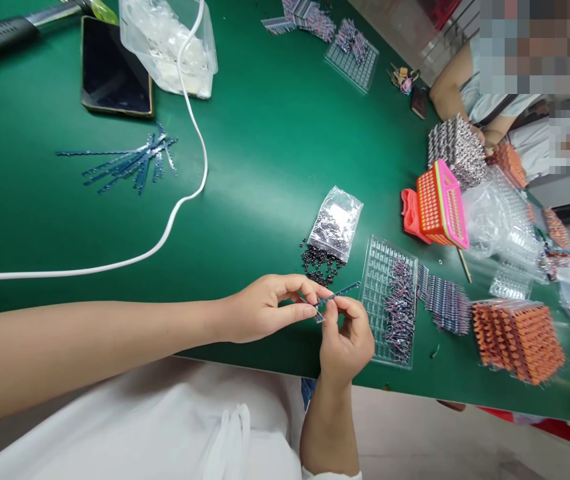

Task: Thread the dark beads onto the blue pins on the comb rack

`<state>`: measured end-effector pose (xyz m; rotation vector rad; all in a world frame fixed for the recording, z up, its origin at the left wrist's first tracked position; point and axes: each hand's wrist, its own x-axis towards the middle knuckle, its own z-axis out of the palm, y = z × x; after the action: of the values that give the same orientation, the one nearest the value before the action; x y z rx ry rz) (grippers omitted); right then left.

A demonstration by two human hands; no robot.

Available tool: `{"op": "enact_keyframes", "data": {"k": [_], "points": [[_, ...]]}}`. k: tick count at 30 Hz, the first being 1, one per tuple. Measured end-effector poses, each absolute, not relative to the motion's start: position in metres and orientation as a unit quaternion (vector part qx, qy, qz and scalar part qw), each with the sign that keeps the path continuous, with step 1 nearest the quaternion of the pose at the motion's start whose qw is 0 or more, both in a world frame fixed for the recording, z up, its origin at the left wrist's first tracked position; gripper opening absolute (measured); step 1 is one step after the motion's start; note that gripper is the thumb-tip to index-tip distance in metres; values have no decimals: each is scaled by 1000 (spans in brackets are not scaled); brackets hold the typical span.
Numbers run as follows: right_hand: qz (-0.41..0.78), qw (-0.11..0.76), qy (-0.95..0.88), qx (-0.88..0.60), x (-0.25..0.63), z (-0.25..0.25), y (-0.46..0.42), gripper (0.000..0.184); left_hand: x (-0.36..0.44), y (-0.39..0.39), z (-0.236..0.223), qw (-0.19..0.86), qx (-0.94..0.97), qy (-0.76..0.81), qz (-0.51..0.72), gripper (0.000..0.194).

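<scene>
My left hand [272, 308] reaches in from the left, thumb and fingers pinched together. My right hand [349, 337] meets it, also pinching. Between the fingertips runs a thin dark blue strip [347, 290], its far end pointing up to the right. A small pale piece shows below the fingertips, too small to name. Just beyond the hands, dark round beads [321, 265] lie spilled by a clear plastic bag [337, 223]. Right of my right hand is a clear compartment tray [377, 293] with a pile of small pink and dark blue pieces [401, 310].
Loose blue strips [137, 160] lie at the left near a phone [115, 70], a hammer [5, 37] and a plastic tub [205, 73]. A white cable [169, 230] crosses the green table. Rightward are a basket [432, 207], orange stacks [517, 340] and a co-worker's arm [449, 87].
</scene>
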<state>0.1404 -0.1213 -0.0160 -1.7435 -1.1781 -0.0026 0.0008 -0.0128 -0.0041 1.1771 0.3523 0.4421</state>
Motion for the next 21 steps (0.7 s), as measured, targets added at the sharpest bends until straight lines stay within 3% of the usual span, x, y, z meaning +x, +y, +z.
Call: {"op": "enact_keyframes", "data": {"k": [21], "points": [[-7, 522, -472, -710, 140, -17, -121, 2, -1, -14, -3, 795, 550, 146, 210, 6]]}}
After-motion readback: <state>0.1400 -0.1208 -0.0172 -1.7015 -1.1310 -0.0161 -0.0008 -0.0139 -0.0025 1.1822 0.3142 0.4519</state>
